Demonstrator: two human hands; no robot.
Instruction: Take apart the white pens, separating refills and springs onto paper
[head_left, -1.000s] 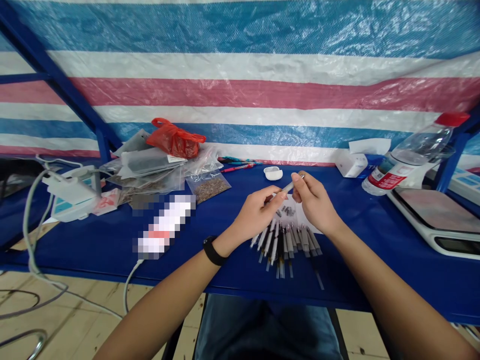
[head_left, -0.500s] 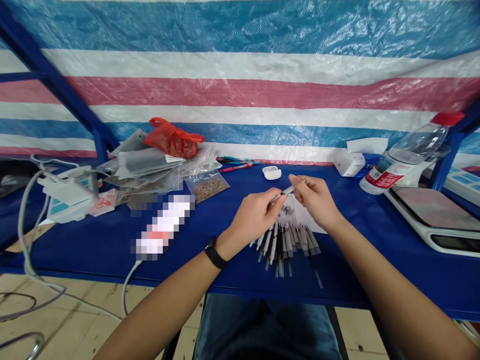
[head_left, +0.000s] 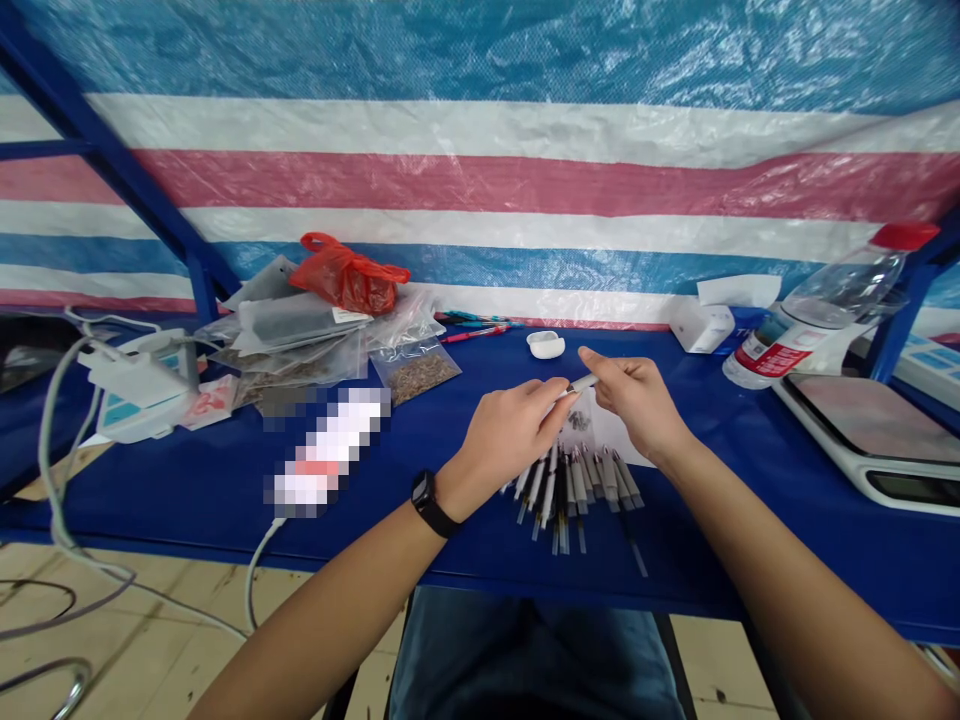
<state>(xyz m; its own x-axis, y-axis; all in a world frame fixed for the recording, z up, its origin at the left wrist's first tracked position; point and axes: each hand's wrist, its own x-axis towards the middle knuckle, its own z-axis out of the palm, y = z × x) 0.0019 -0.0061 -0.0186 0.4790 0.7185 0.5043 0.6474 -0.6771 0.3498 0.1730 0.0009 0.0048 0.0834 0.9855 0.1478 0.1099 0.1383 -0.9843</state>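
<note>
My left hand (head_left: 506, 432) and my right hand (head_left: 637, 395) meet above the blue table (head_left: 187, 490), and both pinch one thin pen part (head_left: 579, 384) between their fingertips. A black watch sits on my left wrist. Right under my hands lies a fan of several similar pen parts (head_left: 574, 485) with black and white barrels. A white sheet (head_left: 600, 425) with small dark metal bits on it lies beneath my right hand.
Clear bags (head_left: 300, 335) and a red bag (head_left: 346, 277) are piled at back left, beside a white charger with cables (head_left: 135, 385). A small white cup (head_left: 545, 345), a white box (head_left: 701, 325), a tilted water bottle (head_left: 821, 305) and a scale (head_left: 870, 425) stand to the right.
Both hands have sunk slightly toward the table with the pen part, and its tilt has flattened. Nothing else has moved.
</note>
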